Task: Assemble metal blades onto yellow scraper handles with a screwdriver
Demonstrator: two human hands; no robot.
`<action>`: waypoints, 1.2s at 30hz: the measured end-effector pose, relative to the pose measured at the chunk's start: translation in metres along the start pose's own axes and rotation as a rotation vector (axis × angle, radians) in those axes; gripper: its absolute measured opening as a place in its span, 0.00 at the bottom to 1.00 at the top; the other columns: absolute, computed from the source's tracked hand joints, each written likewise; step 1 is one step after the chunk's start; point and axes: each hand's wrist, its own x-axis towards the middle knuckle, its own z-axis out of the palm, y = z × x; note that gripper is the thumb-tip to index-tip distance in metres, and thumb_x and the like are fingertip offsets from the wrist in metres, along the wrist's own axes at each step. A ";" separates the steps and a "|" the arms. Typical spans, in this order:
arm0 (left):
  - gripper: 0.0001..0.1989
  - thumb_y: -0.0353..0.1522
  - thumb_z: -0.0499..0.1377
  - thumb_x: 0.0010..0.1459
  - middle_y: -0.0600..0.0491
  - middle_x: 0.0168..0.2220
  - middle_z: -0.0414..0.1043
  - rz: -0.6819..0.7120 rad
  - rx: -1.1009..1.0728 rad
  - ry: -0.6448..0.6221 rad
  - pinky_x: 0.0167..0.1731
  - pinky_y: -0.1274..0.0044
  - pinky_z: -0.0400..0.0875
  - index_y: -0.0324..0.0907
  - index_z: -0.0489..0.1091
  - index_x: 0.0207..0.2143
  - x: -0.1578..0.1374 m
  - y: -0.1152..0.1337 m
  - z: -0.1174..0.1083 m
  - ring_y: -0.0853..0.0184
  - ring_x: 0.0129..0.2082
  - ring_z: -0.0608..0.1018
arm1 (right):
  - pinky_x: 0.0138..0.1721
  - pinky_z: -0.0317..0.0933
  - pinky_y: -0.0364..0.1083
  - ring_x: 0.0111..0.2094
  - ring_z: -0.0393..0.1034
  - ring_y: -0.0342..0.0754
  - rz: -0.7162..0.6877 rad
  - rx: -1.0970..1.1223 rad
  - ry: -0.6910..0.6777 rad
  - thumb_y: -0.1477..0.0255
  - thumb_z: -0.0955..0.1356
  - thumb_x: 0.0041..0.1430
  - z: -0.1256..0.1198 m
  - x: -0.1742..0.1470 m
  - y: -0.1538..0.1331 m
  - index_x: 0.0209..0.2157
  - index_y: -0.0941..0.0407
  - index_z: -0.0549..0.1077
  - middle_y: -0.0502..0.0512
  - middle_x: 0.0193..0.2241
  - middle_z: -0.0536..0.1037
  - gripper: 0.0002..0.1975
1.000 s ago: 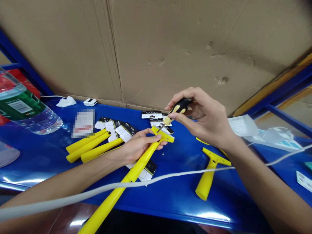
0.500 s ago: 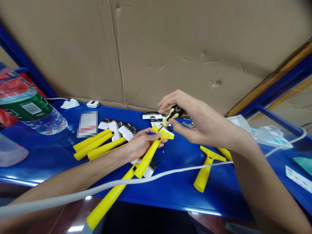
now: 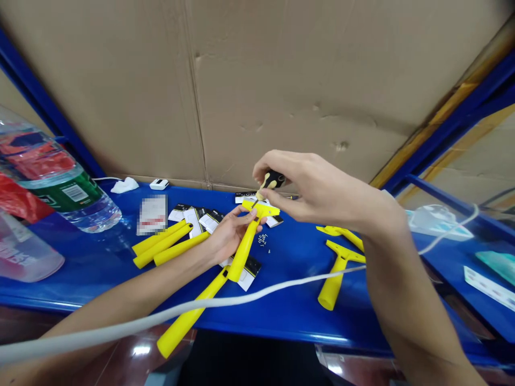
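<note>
My left hand [image 3: 231, 235] is closed round the neck of a yellow T-shaped scraper [image 3: 244, 249], with its crosshead up and its handle slanting toward me. Above it, my right hand [image 3: 309, 185] grips a screwdriver [image 3: 271, 181] with a black and cream handle. The screwdriver's tip meets the left part of the crosshead; whether it sits in a screw is too small to tell. Small loose screws [image 3: 262, 239] lie on the blue table just right of the held scraper. Another T-shaped scraper [image 3: 335, 279] lies below my right forearm.
Yellow tubes [image 3: 161, 241] and black-and-white packets [image 3: 197, 220] lie at left, and one yellow tube [image 3: 193, 313] overhangs the front edge. A large water bottle [image 3: 76, 195] stands far left. A white cable [image 3: 281, 287] crosses in front. Cardboard [image 3: 241, 80] closes off the back.
The view has shifted slightly. My right fingers have curled in closer round the screwdriver, its tip still at the crosshead. The loose screws show more clearly beside the scraper.
</note>
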 end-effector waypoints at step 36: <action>0.08 0.22 0.66 0.65 0.45 0.40 0.83 0.057 0.114 0.105 0.36 0.79 0.83 0.38 0.72 0.35 0.000 0.007 0.007 0.62 0.39 0.87 | 0.43 0.72 0.49 0.42 0.79 0.50 0.045 0.172 -0.058 0.78 0.71 0.65 -0.011 -0.012 0.016 0.44 0.49 0.79 0.49 0.42 0.85 0.10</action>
